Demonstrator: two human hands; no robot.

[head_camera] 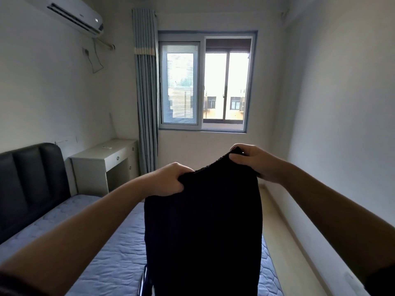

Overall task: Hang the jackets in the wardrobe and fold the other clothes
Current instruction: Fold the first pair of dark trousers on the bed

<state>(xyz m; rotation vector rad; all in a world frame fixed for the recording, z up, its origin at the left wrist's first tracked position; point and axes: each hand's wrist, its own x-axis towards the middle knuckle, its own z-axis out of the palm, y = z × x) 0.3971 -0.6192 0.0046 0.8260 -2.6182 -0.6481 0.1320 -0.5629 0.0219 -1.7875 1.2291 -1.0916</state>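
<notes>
Dark knit garment (203, 227) hangs at lower centre of the frame above the bed (119, 263), its top edge pinched by the left hand (168, 180) and right hand (254, 161), probably held taut for folding.

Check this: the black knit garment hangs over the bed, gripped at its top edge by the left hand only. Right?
Not only the left. The head view shows the left hand and the right hand both gripping the top edge of the black knit garment, which hangs over the bed.
</notes>
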